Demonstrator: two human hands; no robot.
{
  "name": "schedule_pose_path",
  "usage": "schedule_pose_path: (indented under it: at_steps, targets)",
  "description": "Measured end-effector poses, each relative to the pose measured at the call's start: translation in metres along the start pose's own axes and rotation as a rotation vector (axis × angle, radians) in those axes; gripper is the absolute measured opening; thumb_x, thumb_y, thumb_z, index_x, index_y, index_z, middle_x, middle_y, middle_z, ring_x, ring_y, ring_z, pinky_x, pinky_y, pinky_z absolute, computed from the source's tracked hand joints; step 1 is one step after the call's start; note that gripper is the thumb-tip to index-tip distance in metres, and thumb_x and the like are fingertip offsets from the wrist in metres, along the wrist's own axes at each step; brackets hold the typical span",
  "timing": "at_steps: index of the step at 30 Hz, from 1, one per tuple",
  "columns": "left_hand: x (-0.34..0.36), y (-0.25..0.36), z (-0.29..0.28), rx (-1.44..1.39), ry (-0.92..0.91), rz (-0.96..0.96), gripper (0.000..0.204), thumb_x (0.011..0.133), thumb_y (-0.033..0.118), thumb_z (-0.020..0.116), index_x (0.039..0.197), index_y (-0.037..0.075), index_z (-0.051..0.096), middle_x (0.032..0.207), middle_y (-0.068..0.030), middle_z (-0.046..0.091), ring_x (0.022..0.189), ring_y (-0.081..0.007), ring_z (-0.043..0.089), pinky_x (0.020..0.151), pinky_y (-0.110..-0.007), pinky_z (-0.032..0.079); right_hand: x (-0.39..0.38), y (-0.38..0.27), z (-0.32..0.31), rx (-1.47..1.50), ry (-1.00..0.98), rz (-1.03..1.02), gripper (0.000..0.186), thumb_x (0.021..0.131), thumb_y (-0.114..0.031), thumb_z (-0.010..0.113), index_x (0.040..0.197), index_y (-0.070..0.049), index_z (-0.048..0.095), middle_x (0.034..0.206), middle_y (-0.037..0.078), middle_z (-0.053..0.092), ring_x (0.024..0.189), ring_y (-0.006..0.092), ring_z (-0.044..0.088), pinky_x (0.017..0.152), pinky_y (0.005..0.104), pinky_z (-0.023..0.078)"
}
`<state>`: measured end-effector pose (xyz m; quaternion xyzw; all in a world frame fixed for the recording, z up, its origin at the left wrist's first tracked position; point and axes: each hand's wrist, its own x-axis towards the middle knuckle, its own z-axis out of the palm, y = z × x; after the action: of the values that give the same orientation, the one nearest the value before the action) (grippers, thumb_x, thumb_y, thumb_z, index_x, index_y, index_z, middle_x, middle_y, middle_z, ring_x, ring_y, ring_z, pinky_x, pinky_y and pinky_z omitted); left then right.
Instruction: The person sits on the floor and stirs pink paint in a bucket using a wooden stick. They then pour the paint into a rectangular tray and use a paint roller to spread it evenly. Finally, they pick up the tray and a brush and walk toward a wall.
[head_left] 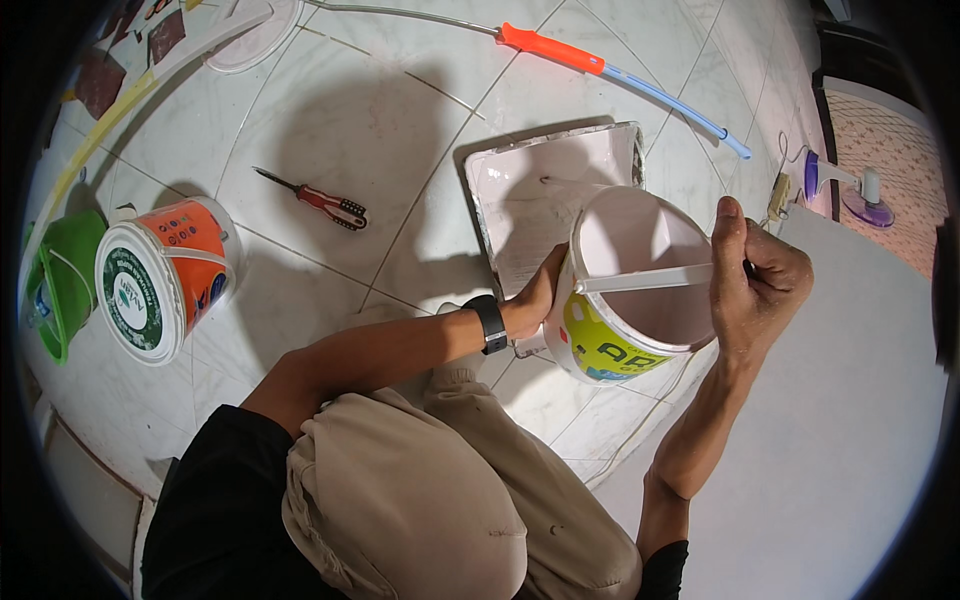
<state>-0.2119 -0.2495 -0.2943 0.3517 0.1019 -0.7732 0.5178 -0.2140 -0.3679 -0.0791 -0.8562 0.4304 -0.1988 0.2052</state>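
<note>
An open paint bucket (pixel 625 365) with a white rim and a yellow-green label is tilted over the near right edge of a paint tray (pixel 482 200). Pale pinkish paint coats its inside. My left hand (pixel 538 298) holds the bucket's left side, its fingertips partly hidden. My right hand (pixel 758 270) is closed in a fist around the far end of the white bucket handle (pixel 645 280), which crosses the opening. Whitish paint covers the tray. A thin pale strip lies between tray and rim; whether it is flowing paint I cannot tell.
A red-and-black screwdriver (pixel 325 202) lies on the tiles left of the tray. Beyond it is a roller frame with an orange grip (pixel 550 47) and blue rod. An orange lidded bucket (pixel 165 270) and green pail (pixel 75 280) are at left; a purple-and-white fan (pixel 868 205) stands far right.
</note>
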Motion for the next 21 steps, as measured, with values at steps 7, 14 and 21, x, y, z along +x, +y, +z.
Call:
schedule_pose_path:
  at_steps: [7, 14, 21]
  targets:
    - [0.003, -0.003, -0.003, 0.069, -0.044, 0.026, 0.057, 0.105, 0.046, 0.024, 0.152, 0.016, 0.031, 0.149, -0.0068, 0.041, 0.134, -0.0185, 0.037, 0.115, -0.037, 0.027, 0.002, -0.002, -0.003, -0.028, 0.005, 0.005, 0.051, 0.093, -0.014, 0.070, 0.053, -0.005, 0.040, 0.052, -0.007, 0.033, 0.052, 0.0045, 0.024, 0.050, 0.0260, 0.016]
    - [0.002, 0.002, 0.002, 0.078, -0.038, -0.007, 0.058, 0.104, 0.049, 0.022, 0.151, 0.017, 0.034, 0.149, -0.0073, 0.043, 0.134, -0.0179, 0.039, 0.115, -0.037, 0.029, 0.004, -0.003, -0.004, -0.022, 0.016, -0.004, 0.047, 0.093, -0.014, 0.070, 0.051, -0.001, 0.052, 0.047, -0.006, 0.037, 0.049, 0.0036, 0.028, 0.047, 0.0253, 0.019]
    - [-0.007, 0.016, 0.007, 0.090, -0.029, -0.057, 0.065, 0.101, 0.058, 0.021, 0.151, 0.019, 0.034, 0.149, -0.0066, 0.043, 0.133, -0.0194, 0.042, 0.113, -0.038, 0.031, 0.004, 0.000, -0.007, -0.025, 0.029, -0.009, 0.047, 0.092, -0.014, 0.070, 0.052, -0.001, 0.050, 0.048, -0.007, 0.036, 0.050, 0.0040, 0.027, 0.047, 0.0253, 0.018]
